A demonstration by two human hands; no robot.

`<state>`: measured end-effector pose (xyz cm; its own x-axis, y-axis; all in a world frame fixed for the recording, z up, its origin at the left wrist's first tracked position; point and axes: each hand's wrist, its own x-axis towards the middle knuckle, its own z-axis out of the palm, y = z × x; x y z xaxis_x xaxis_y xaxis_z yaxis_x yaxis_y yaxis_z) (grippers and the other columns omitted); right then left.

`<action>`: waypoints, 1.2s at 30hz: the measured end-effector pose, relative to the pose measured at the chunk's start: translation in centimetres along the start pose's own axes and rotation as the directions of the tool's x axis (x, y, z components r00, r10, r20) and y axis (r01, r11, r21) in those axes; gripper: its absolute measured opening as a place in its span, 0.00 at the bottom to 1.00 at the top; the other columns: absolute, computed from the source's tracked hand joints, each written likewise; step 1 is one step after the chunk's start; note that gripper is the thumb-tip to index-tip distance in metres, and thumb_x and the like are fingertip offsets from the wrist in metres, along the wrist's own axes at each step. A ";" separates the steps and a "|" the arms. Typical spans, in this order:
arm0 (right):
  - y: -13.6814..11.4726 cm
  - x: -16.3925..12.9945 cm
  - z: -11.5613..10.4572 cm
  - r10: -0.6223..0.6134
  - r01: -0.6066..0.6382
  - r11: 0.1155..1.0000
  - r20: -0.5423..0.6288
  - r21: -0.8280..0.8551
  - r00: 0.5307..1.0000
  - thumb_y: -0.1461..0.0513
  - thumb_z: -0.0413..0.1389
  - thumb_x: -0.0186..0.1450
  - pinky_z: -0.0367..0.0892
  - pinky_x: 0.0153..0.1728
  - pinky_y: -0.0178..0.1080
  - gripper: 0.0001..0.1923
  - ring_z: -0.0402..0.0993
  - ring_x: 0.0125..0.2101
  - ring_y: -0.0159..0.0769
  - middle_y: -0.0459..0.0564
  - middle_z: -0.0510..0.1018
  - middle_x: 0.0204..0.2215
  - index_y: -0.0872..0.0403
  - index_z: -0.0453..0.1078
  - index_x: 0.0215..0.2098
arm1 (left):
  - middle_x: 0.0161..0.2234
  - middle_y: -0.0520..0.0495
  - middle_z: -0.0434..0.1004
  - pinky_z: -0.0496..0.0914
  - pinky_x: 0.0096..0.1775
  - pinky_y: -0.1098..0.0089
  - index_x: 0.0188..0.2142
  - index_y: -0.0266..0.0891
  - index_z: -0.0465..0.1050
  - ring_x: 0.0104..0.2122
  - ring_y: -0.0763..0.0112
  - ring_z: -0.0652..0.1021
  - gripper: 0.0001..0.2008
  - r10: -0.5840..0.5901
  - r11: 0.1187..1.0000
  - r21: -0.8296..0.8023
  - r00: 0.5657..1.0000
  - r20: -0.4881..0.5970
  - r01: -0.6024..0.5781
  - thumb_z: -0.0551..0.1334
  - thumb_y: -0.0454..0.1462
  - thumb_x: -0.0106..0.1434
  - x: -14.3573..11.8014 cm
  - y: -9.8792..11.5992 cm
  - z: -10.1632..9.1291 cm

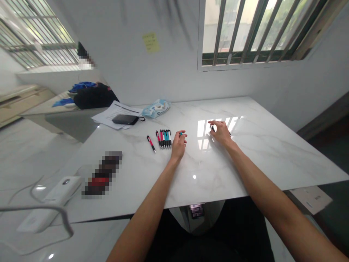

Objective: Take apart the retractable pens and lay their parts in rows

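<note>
My left hand [179, 146] is raised just above the table with its fingers curled. A small teal pen part [180, 134] shows between its fingertips; the palm hides the rest. To its right, my right hand [220, 133] pinches a dark pen part [213, 128] between thumb and fingers, and a dark tip also shows past the far side of this hand. Left of my left hand lies a row of several click pens [164, 139] with pink, teal and white barrels and black grips. One pink pen [151, 143] lies apart from the row, tilted.
Behind the pens are a blue wipes packet [156, 108], paper sheets [105, 118] and a black power bank [125, 119] with a strap. A blurred-out object [102, 176] and a white power strip [51, 203] with a cable are at left. The marble-look table [207, 185] ends before my lap.
</note>
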<state>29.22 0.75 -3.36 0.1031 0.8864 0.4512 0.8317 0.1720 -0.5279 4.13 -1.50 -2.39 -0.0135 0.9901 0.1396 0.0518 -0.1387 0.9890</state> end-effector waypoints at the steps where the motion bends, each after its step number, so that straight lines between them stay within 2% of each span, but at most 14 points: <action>1: 0.0 0.0 0.1 -0.017 0.017 1.000 -0.018 0.001 1.000 0.70 0.57 0.59 0.68 0.59 0.52 0.27 0.72 0.53 0.52 0.52 0.84 0.48 0.51 0.78 0.55 | 0.41 0.46 0.76 0.63 0.27 0.76 0.47 0.41 0.75 0.28 0.76 0.71 0.13 -0.019 0.999 -0.041 1.000 0.003 0.019 0.58 0.42 0.68 0.1 -0.1 0.0; 5: 0.3 0.2 0.5 -0.064 0.064 0.998 -0.062 -0.001 0.996 0.68 0.56 0.62 0.67 0.59 0.54 0.21 0.72 0.52 0.53 0.54 0.84 0.48 0.52 0.80 0.51 | 0.33 0.51 0.69 0.61 0.25 0.77 0.47 0.40 0.76 0.25 0.77 0.68 0.13 -0.029 0.996 -0.085 1.000 0.009 0.030 0.57 0.37 0.67 0.5 -0.6 -0.2; 9: 1.1 0.5 1.0 -0.047 0.045 0.999 -0.082 -0.020 0.995 0.68 0.53 0.63 0.66 0.59 0.55 0.26 0.72 0.52 0.54 0.56 0.83 0.51 0.54 0.76 0.58 | 0.31 0.52 0.69 0.64 0.28 0.76 0.49 0.41 0.77 0.27 0.75 0.69 0.14 0.009 1.000 -0.030 1.000 0.019 -0.009 0.58 0.36 0.66 0.5 -0.7 -0.3; 13: 1.5 0.6 1.6 -0.050 0.047 0.994 -0.025 -0.094 0.998 0.70 0.50 0.62 0.65 0.60 0.56 0.34 0.69 0.57 0.55 0.57 0.80 0.56 0.55 0.68 0.67 | 0.32 0.51 0.72 0.65 0.30 0.75 0.49 0.41 0.77 0.29 0.74 0.71 0.14 0.025 1.000 0.013 0.999 0.030 -0.025 0.60 0.35 0.66 0.2 -0.5 -0.2; 18: 1.1 0.5 2.7 -0.073 0.083 0.975 0.053 -0.208 0.996 0.70 0.49 0.64 0.63 0.60 0.57 0.36 0.64 0.61 0.58 0.61 0.76 0.60 0.58 0.62 0.71 | 0.34 0.50 0.75 0.67 0.33 0.74 0.48 0.41 0.78 0.30 0.73 0.72 0.14 0.023 0.999 0.029 0.998 0.052 -0.025 0.60 0.36 0.65 0.0 -0.4 0.0; 22: 1.1 0.4 3.0 -0.055 0.076 0.967 0.092 -0.243 0.994 0.69 0.50 0.66 0.63 0.58 0.57 0.35 0.62 0.61 0.60 0.63 0.76 0.59 0.58 0.62 0.71 | 0.34 0.50 0.75 0.68 0.34 0.73 0.48 0.41 0.78 0.30 0.73 0.72 0.13 0.045 0.999 0.029 0.997 0.061 -0.047 0.60 0.36 0.66 0.2 -0.6 0.1; 29: 2.0 0.6 3.2 -0.035 0.059 0.972 0.109 -0.229 0.993 0.68 0.50 0.66 0.63 0.58 0.57 0.32 0.65 0.58 0.58 0.62 0.77 0.58 0.56 0.66 0.69 | 0.35 0.49 0.77 0.68 0.32 0.73 0.48 0.42 0.79 0.29 0.73 0.73 0.13 0.078 0.996 0.047 0.995 0.067 -0.082 0.60 0.36 0.66 0.4 -0.8 0.2; 36: 1.6 0.5 2.5 -0.033 0.048 0.980 0.081 -0.194 0.996 0.69 0.51 0.65 0.63 0.60 0.58 0.31 0.68 0.56 0.57 0.61 0.79 0.55 0.56 0.70 0.66 | 0.39 0.47 0.78 0.68 0.29 0.74 0.46 0.41 0.82 0.26 0.75 0.70 0.13 0.099 0.990 0.100 0.995 0.000 -0.099 0.61 0.35 0.65 0.3 -1.0 0.0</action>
<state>29.21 2.55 -5.72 0.0309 0.9122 0.4086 0.9256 0.1282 -0.3561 4.06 -1.02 -3.28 -0.0079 0.9715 0.2368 0.1522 -0.2329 0.9605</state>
